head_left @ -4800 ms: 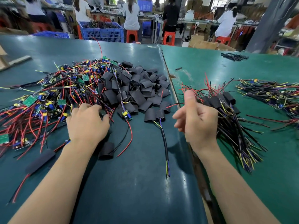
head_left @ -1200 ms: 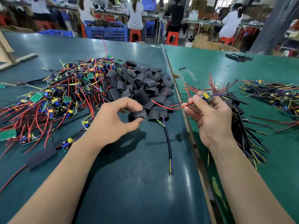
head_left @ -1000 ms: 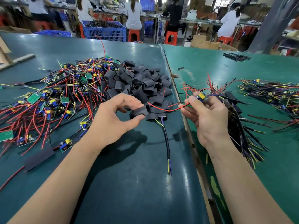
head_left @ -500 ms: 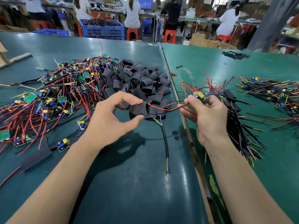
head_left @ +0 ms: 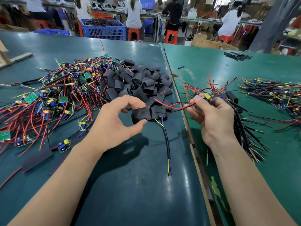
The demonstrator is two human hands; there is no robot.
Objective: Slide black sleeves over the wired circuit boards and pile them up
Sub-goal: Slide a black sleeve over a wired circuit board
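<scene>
Left hand: the left hand (head_left: pixel 112 126) is pinching one flat, soft black sleeve (head_left: pixel 141 113) between thumb tip and forefinger, the other fingers curled loosely above it.
Right hand: the right hand (head_left: pixel 213 118) is gripping a small green circuit board with a yellow part and a blue part (head_left: pixel 207 97) up near its fingertips, closed firmly around it.
Leads: the board's thin red and black wires (head_left: pixel 172 106) are trailing from the right hand toward the left hand, their free ends reaching just above the held sleeve.
Key relation: the sleeve is sitting directly between the two hands, nearer the left; the wires' long axis is running hand to hand, so they are pointing at the sleeve. Its mouth seems to be facing the right hand, though the view is too dark to be sure.
Next move, as a judgement: the wire ends need steering into the sleeve opening, then the board drawn through after them.
Supply: the heap of loose black sleeves (head_left: pixel 138 82) is lying just beyond the left hand; the tangle of bare wired boards (head_left: pixel 53 98) is spreading outside the left hand on the dark green worktop (head_left: pixel 130 185).
Finished pile: the sleeved, wired bundles (head_left: pixel 244 124) are lying just beyond and outside the right hand.
</scene>
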